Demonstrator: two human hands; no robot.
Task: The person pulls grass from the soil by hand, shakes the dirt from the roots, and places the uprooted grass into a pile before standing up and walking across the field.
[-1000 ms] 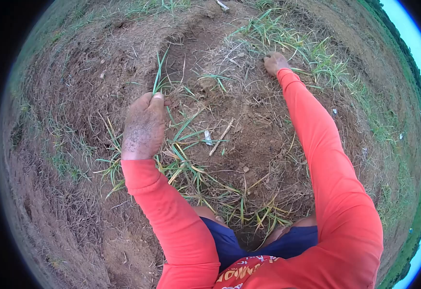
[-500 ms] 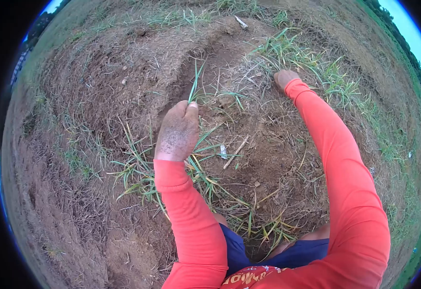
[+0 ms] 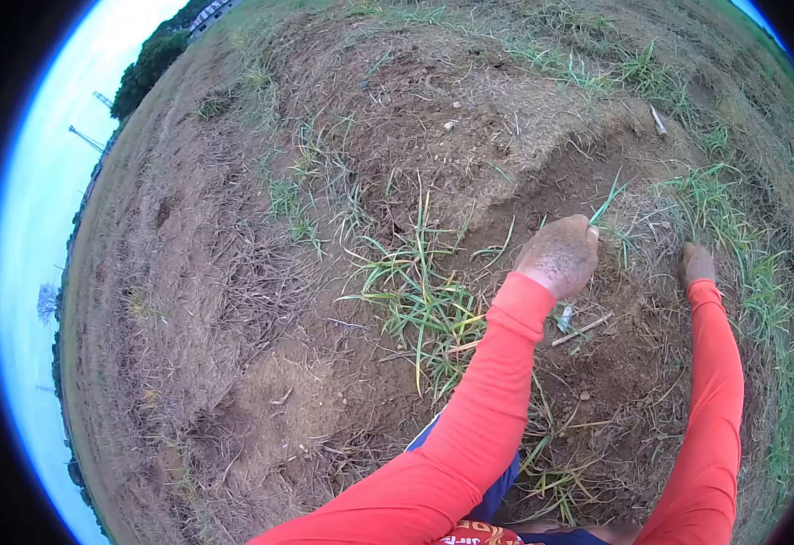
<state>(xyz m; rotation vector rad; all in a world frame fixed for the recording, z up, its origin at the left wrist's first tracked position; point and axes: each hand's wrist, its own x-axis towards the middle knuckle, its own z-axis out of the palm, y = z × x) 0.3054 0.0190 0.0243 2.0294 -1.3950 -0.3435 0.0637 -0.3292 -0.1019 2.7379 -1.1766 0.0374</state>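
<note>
My left hand (image 3: 560,254) is closed, thumb against fingers, around a few green grass blades (image 3: 609,198) that stick up past the thumb. Soil dusts the back of this hand. To the right, my right hand (image 3: 697,264) is held low against the dry ground beside a strip of green grass (image 3: 722,213). Its fingers look curled downward, and whatever they grip is hidden. A leafy grass clump (image 3: 424,295) grows left of my left wrist. Just below that hand lie a pale scrap (image 3: 565,318) and a dry stick (image 3: 583,329).
Bare brown soil and dry straw (image 3: 261,282) spread to the left. A shallow dug hollow (image 3: 588,173) runs behind my left hand, with a whitish stick (image 3: 658,120) at its far end. More grass (image 3: 565,481) grows near my legs.
The view has swung to the left, so both hands appear farther right. Over the ground, my left hand has shifted rightward with the blades; my right hand has come slightly closer to me.
</note>
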